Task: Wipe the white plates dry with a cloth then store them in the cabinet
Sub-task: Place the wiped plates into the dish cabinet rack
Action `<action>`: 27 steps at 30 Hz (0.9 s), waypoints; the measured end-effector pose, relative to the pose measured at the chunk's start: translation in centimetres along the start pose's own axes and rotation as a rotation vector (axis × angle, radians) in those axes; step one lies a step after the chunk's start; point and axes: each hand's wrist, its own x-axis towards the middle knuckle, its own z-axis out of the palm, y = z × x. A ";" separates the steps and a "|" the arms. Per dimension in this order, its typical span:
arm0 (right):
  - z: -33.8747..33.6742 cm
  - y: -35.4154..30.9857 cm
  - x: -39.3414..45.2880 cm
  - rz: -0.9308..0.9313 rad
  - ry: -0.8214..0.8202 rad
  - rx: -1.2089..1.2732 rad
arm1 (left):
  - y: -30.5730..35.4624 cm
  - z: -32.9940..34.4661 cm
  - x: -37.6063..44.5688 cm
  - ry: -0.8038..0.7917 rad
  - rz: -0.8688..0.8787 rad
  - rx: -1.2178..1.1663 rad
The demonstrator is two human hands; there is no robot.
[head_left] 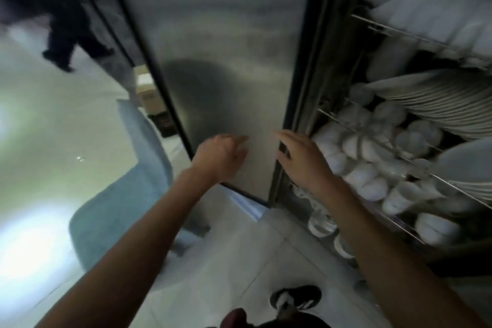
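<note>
Plates (439, 104): white stack on the cabinet's (332, 34) wire shelf (372, 141), rims tilted toward the camera; more lie blurred on the shelf above.
Door (213, 48): steel, open, long axis upright, left of the shelves.
Left hand (221, 157): fingers loosely curled against the door, holding nothing.
Right hand (300, 160): fingers straight, at the door's inner edge.
Bowls (367, 152): white, upturned, below the plates.
Writing: none legible.

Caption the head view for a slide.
Both bare hands, left hand and right hand, at the steel cabinet door beside stacked white plates.
</note>
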 end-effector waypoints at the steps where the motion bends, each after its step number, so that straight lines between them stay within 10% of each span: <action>1: 1.1 -2.2 0.0 -0.024 -0.032 -0.002 | -1.8 -0.7 -2.0 0.009 -0.035 0.001; 27: 26.8 -58.2 -3.3 -1.055 -0.657 0.008 | -30.8 -11.7 -51.1 0.353 -1.222 0.001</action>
